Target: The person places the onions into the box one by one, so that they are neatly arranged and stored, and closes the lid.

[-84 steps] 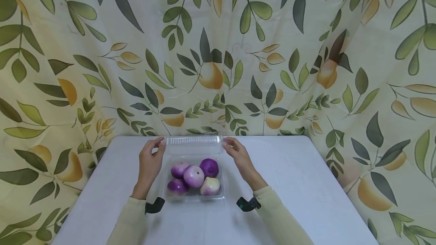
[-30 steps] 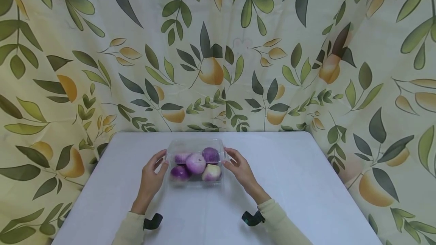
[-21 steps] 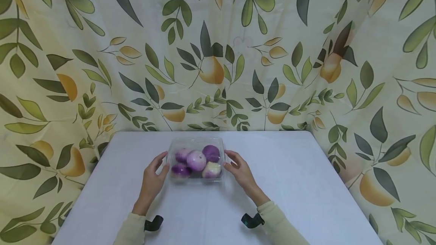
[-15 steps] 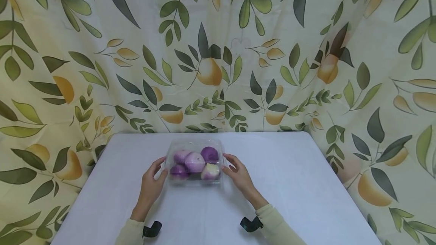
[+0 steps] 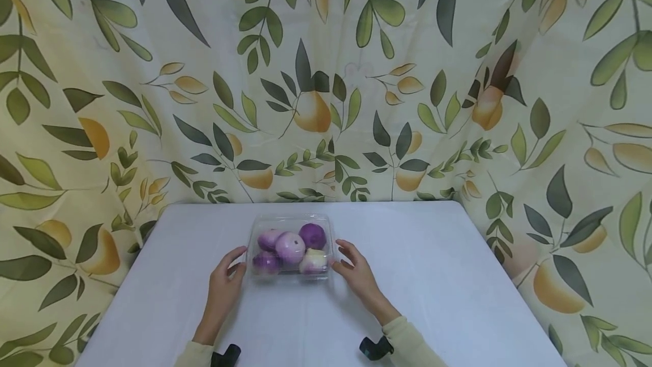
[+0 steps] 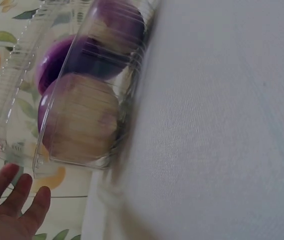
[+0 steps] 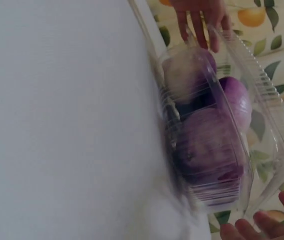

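Observation:
A clear plastic clamshell box [image 5: 291, 219] stands near the middle back of the table with its lid down. Several purple onions [image 5: 290, 248] lie inside, one of them pale at the top. My left hand [image 5: 222, 286] is beside the box's left side, fingers spread and loosely bent. On the opposite side, my right hand [image 5: 363, 282] has its fingers spread near the box wall. In the left wrist view the thumb is at the corner of the rim, and the fingers [image 6: 39, 205] stand apart from it. Whether any fingertip touches the plastic is unclear.
The box stands on a white-covered table [image 5: 433, 276]. A curtain [image 5: 326, 72] printed with leaves and fruit hangs behind and along both sides. A dark wrist camera [image 5: 376, 348] sits by the right sleeve, another [image 5: 226, 355] by the left.
Both hands held the raised lid's edge at first; the lid has since come down over the onions. The hands then slid down along the box's sides and drew slightly away from it.

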A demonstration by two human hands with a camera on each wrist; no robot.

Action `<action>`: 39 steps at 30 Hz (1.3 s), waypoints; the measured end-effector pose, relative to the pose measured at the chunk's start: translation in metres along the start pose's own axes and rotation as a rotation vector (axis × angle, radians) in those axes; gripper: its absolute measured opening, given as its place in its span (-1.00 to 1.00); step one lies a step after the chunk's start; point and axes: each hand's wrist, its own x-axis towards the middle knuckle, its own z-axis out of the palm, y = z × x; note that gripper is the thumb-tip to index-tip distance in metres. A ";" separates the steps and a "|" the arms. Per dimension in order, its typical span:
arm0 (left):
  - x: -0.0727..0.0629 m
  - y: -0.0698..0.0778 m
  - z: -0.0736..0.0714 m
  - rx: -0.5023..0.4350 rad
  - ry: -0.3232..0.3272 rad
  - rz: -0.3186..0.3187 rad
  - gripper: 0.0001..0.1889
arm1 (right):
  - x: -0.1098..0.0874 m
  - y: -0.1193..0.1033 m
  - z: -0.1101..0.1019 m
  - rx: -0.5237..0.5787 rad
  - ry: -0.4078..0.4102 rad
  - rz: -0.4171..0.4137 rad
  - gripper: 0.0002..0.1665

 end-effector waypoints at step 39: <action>0.001 -0.031 0.003 0.065 -0.110 -0.363 -0.48 | -0.004 0.012 0.003 0.038 -0.097 0.213 -0.17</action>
